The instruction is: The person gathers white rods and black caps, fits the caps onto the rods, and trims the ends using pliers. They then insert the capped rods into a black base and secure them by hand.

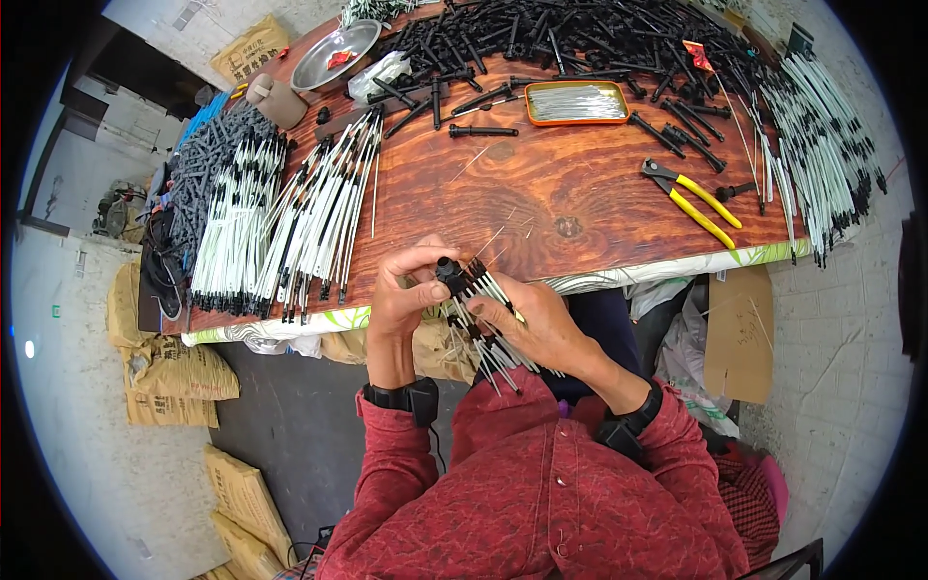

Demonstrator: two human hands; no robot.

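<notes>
In front of my chest, at the table's near edge, my left hand (411,285) pinches a black round plastic hub (448,271) between thumb and fingers. My right hand (536,329) is closed around a bundle of thin pale ribs with black joints (491,360), resembling umbrella ribs. Their upper black ends gather close beside the hub; whether they are all attached to it I cannot tell. The lower ends fan out below my hands toward my lap. Several fine wires (503,232) lie on the wood just beyond my fingers.
Yellow-handled pliers (698,201) lie on the wooden table (416,198) at right. An orange-rimmed tray (577,120) holds thin metal pins. Black flanged tubes (541,43) are heaped at the back. Rib piles stand left (324,208) and right (822,145). A metal dish (333,53) sits far left.
</notes>
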